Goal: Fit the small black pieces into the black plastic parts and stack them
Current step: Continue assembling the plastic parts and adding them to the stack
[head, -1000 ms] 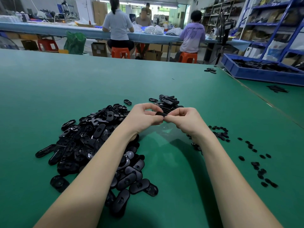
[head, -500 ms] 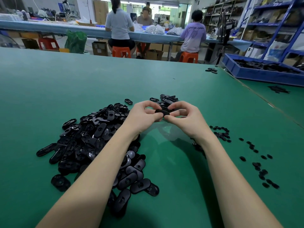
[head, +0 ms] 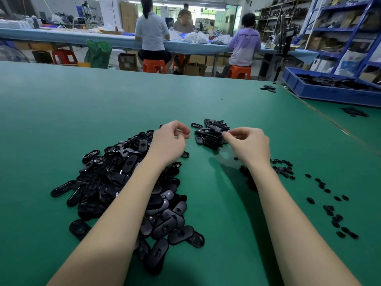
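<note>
Nearest lies the loose heap of oval parts (head: 127,182) on the green table (head: 61,112). Beyond the heap, the left hand (head: 169,141) hovers, fingers curled, holding nothing visible. Right of it, the right hand (head: 249,145) pinches a part at the finished stack (head: 212,133) — fingertips touching, the stack leftward of them, its long axis crosswise.

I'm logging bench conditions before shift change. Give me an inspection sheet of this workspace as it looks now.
Surface: green table, one seam at right.
Job's things: big loose pile of black plastic parts; smaller stack ahead; small black pieces scattered right.
Clutter: few parts at far edge; blue tray of parts.
Hands: left hand curled, holding nothing; right hand pinching a part at the stack.
Cables: nothing seen.
Surroundings: people seated at another bench, shelving right.
</note>
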